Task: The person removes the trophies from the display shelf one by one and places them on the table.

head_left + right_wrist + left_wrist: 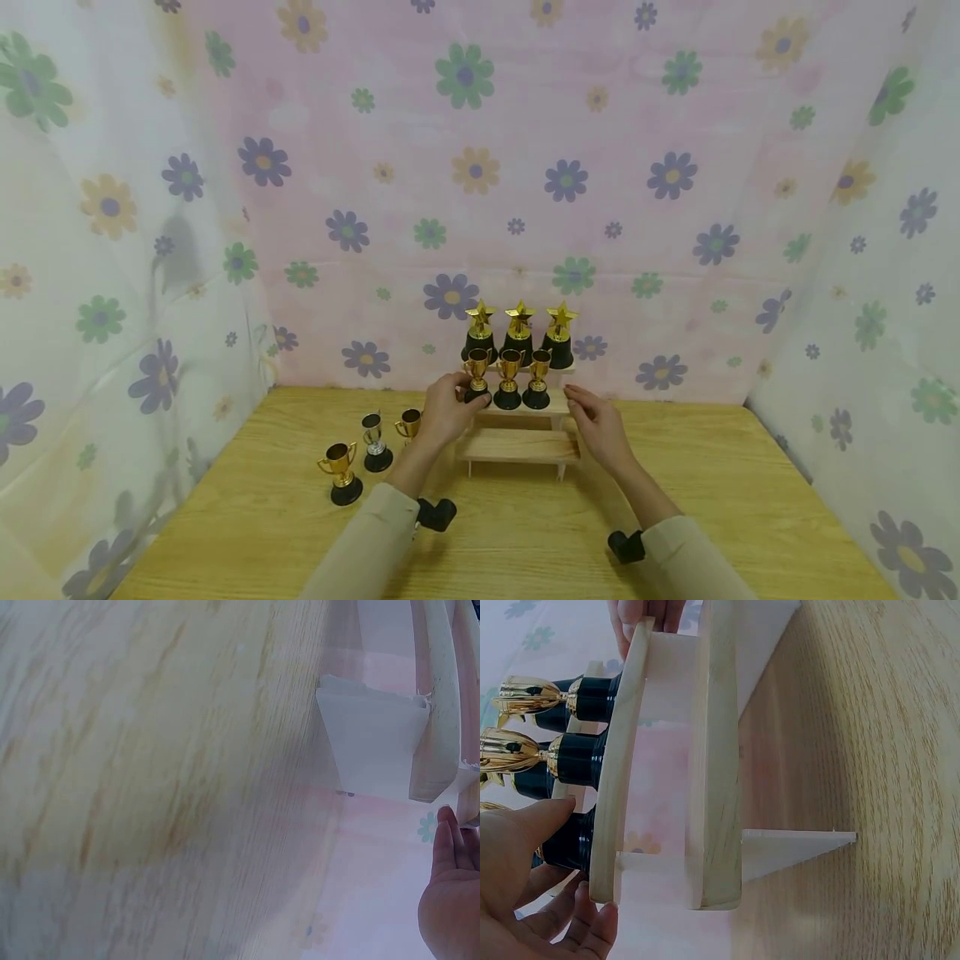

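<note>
A stepped wooden stand (517, 446) has three tiers. On its middle tier stand three gold trophy cups with black bases in a row. My left hand (447, 411) pinches the black base of the leftmost trophy cup (477, 367), thumb in front; in the left wrist view that base (568, 844) lies between thumb and fingers. My right hand (602, 429) is at the right end of the middle tier, its fingers (444, 844) fairly straight and holding nothing. Three gold star trophies (520, 329) with black bases stand on the top tier, behind the cups.
On the table (510, 542) at the left stand a gold trophy cup (341, 475), a silver trophy cup (375, 442) and another gold cup (408, 423), partly hidden by my left arm. Flower-patterned cloth (465, 167) hangs behind and at both sides.
</note>
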### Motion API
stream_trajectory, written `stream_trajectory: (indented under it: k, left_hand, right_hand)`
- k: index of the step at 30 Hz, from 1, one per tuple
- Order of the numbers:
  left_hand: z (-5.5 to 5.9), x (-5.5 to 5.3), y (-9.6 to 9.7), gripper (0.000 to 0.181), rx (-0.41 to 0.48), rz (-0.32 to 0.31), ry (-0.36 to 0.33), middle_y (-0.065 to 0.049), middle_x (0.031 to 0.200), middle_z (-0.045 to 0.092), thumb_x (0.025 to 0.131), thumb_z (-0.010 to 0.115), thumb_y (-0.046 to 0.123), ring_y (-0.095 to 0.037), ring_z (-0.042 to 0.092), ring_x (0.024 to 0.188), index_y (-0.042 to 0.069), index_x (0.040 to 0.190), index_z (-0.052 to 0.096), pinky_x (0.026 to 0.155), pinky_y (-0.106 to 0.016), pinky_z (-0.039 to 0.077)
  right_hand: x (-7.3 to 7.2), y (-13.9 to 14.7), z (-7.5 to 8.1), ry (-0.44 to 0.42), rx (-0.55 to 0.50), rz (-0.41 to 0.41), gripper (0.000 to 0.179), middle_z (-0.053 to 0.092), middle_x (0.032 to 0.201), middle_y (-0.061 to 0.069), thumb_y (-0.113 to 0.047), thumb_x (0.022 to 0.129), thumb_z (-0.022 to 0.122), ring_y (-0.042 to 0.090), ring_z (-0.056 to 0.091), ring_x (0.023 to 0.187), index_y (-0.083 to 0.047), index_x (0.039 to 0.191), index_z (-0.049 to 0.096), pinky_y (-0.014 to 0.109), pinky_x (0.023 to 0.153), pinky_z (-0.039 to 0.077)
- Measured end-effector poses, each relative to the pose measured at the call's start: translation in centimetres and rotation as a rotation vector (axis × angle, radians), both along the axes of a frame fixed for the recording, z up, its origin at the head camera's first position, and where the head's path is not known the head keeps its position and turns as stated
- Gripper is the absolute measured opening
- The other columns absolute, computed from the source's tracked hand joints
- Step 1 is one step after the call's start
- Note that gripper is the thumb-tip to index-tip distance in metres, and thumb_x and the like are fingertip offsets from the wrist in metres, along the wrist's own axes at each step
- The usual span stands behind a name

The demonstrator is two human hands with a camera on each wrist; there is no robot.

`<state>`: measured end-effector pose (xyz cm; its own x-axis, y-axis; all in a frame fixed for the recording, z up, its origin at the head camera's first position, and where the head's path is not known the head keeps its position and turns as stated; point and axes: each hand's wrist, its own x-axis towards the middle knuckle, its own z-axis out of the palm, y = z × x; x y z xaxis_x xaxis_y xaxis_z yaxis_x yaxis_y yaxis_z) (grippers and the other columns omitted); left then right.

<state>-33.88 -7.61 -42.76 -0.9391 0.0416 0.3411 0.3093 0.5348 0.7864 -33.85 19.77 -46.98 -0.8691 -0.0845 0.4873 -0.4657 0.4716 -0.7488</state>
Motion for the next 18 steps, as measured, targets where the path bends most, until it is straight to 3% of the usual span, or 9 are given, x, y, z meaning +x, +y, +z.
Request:
stream_trajectory:
  k: [12, 18]
  left_hand:
    - [0.14, -0.08, -0.16, 0.026, -0.002, 0.000, 0.027, -0.011, 0.094, 0.068, 0.089, 0.080, 0.015, -0.018, 0.061, 0.076, 0.001, 0.109, 0.073, 0.066, -0.034, 0.050]
    - [0.46, 0.32, -0.37, 0.024, 0.001, -0.007, 0.021, -0.012, 0.098, 0.068, 0.090, 0.079, 0.017, -0.018, 0.062, 0.074, 0.002, 0.108, 0.073, 0.064, -0.033, 0.051]
  right_hand:
    - [0.00, -0.12, -0.24, 0.047, 0.013, -0.007, 0.031, 0.059, 0.140, 0.027, -0.004, 0.104, 0.056, 0.042, 0.061, 0.124, 0.011, 0.131, 0.063, 0.048, 0.096, 0.053]
    - [0.09, -0.08, -0.15, 0.061, 0.024, -0.006, 0.032, 0.058, 0.140, 0.028, -0.005, 0.105, 0.054, 0.043, 0.061, 0.122, 0.012, 0.131, 0.063, 0.046, 0.094, 0.055]
